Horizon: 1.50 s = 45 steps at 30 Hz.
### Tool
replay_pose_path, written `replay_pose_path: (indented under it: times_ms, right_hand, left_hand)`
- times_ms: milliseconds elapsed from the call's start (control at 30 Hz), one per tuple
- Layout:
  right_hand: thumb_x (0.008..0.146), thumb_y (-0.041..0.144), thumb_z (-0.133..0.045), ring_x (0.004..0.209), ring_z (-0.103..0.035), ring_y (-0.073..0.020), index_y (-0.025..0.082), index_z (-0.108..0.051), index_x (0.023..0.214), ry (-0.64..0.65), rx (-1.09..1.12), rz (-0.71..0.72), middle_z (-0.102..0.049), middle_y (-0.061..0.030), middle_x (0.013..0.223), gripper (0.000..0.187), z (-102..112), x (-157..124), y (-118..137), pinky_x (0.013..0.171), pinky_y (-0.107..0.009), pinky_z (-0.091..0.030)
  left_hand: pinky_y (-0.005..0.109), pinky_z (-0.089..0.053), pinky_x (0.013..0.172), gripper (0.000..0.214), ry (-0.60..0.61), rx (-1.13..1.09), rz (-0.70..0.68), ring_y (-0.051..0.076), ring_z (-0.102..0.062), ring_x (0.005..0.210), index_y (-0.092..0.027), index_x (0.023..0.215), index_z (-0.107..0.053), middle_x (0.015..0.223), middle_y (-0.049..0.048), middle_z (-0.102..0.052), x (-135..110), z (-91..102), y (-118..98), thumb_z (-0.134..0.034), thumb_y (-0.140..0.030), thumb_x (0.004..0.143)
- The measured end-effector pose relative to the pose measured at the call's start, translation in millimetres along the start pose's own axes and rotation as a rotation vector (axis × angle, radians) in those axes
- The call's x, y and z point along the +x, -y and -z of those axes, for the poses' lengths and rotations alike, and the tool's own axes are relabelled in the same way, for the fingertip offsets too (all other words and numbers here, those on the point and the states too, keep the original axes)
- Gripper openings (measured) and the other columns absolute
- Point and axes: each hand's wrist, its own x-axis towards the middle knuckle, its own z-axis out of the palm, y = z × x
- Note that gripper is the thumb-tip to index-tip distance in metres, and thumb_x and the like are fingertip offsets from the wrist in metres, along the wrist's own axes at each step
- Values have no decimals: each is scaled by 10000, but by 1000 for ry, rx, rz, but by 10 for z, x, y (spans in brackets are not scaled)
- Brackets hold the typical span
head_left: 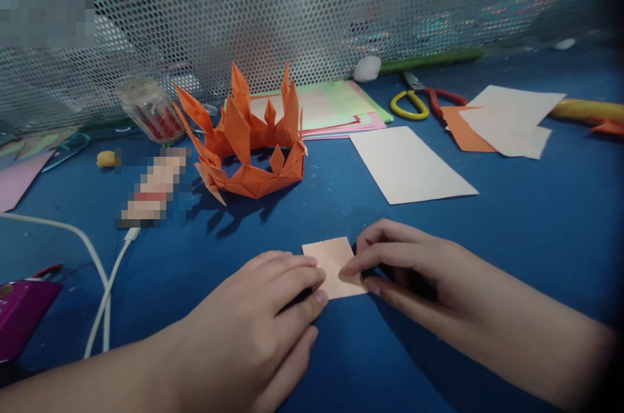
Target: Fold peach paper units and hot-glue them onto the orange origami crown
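Observation:
A small pale peach paper piece (333,263) lies flat on the blue table (511,218) near the front edge. My left hand (263,315) rests on the table with curled fingers pressing the paper's left side. My right hand (404,270) pinches the paper's right edge with its fingertips. Behind them stands an orange folded-paper crown (248,140) with several spiky points.
A white sheet (409,166) lies right of the crown; white and orange sheets (507,120) sit farther right. Yellow-and-red scissors (419,103), a stack of coloured paper (336,110), a clear jar (151,110), white cables (104,283) and a magenta object (19,312) surround. A perforated metal screen (292,10) backs the table.

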Motion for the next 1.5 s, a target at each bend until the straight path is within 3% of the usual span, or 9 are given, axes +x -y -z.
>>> replay_pose_path:
  times_ms: [300, 467, 533, 700, 833, 967, 1100, 1300, 1500]
  right_hand:
    - [868, 130, -517, 642, -668, -113, 263, -789, 842, -113, -46, 87, -666, -43, 876, 305, -63, -46, 17, 563, -206, -540]
    - [910, 239, -603, 620, -641, -100, 278, -771, 873, -74, -47, 51, -661, -33, 917, 177, -45, -41, 34, 542, -199, -532]
    - [915, 240, -623, 597, -607, -89, 278, -749, 878, -99, -44, 72, -666, -25, 937, 136, -76, -43, 9, 536, -197, -514]
    - [857, 215, -652, 590, -620, -112, 260, -629, 1002, -202, 21, 39, -624, 23, 770, 154, -158, -60, -38, 530, -198, -511]
    - [847, 180, -625, 522, -601, -107, 249, -524, 1171, -224, 68, 46, -618, 56, 723, 346, -156, -83, -39, 489, -188, -512]
    - [870, 74, -545, 611, -654, -103, 255, -585, 931, -194, -31, 208, -657, 32, 759, 196, -134, -97, -28, 568, -174, -528]
    - [901, 20, -499, 724, -687, -94, 240, -637, 852, -171, -139, 315, -684, 2, 835, 265, -108, -94, -19, 651, -151, -537]
    - [912, 62, -489, 737, -669, -126, 216, -687, 878, -60, -243, 407, -701, -36, 838, 253, -42, -90, -17, 662, -205, -552]
    - [950, 128, -548, 794, -673, -150, 217, -694, 953, -30, -277, 488, -716, -48, 898, 172, -48, -160, -97, 741, -271, -558]
  left_hand:
    - [196, -410, 1149, 200, -66, -199, 142, 148, -732, 1132, -134, 857, -758, 1129, 104, -797, -11, -14, -5, -562, -102, 880]
    - [163, -526, 987, 166, -160, -349, 291, 119, -718, 1050, -192, 761, -693, 1141, 50, -724, -43, -94, 44, -611, -117, 884]
    - [198, -529, 995, 94, -189, -347, 386, 132, -685, 1092, -213, 863, -684, 1165, 37, -679, -33, -122, 62, -662, -122, 861]
    - [224, -588, 887, 522, -199, -385, 483, 130, -687, 948, -225, 1230, -548, 1097, 20, -674, -6, -184, 66, -773, -113, 773]
    - [151, -570, 816, 603, -279, -376, 399, 83, -666, 847, -255, 1313, -472, 1043, -22, -673, -1, -191, 43, -748, -76, 807]
    - [147, -518, 965, 307, -274, -272, 205, 87, -663, 1027, -228, 1120, -581, 1143, 16, -648, -23, -152, 40, -611, -14, 902]
    - [157, -493, 1026, 210, -205, -216, 148, 106, -661, 1123, -208, 1037, -638, 1248, 52, -633, -63, -139, 56, -584, -28, 944]
    - [232, -577, 909, 158, -189, -156, 37, 153, -726, 959, -176, 1032, -645, 1001, 45, -763, -41, -169, 69, -530, -72, 1000]
    - [305, -584, 894, 93, -171, -124, 1, 194, -714, 950, -137, 986, -684, 963, 73, -771, -19, -155, 72, -592, -138, 981]
